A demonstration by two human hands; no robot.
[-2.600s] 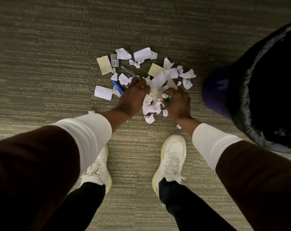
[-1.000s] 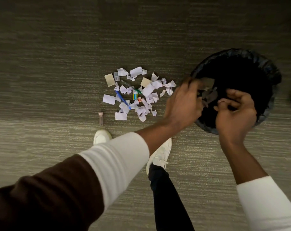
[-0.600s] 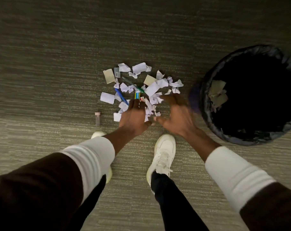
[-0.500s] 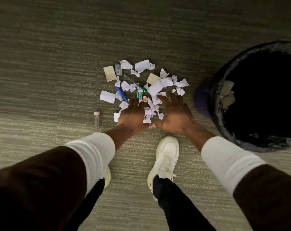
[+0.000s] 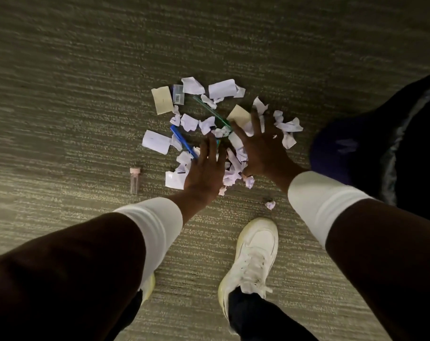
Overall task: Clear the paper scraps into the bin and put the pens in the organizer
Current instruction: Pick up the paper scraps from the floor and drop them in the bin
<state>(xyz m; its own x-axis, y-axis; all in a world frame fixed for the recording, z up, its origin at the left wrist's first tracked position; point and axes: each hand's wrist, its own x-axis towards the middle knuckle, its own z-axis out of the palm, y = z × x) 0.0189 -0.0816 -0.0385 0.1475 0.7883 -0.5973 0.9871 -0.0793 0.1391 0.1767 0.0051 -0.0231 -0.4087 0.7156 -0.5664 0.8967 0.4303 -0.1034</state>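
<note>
Greyish striped carpet [image 5: 86,70] with paper scraps [image 5: 221,88] scattered all over the middle. Left hand [image 5: 205,172] flat and spread over the near side of the pile, right hand [image 5: 263,146] splayed wide on the scraps too, gripping nothing. Blue pen [image 5: 183,141] poking out just left of the fingers, green pen [image 5: 211,112] further up. Black bin [image 5: 391,153] off to the right, small vial [image 5: 134,179] lying apart on the left

1. Paper scraps [image 5: 221,88]: white torn and crumpled pieces, with two tan ones, scattered in a loose pile on the carpet; one small crumpled bit lies apart, nearer the shoe.
2. Blue pen [image 5: 183,142]: lies diagonally among the scraps at the pile's left.
3. Green pen [image 5: 212,112]: clear-barrelled, lies diagonally near the pile's middle.
4. Bin [image 5: 405,148]: dark, lined, at right edge, beside the pile.
</note>
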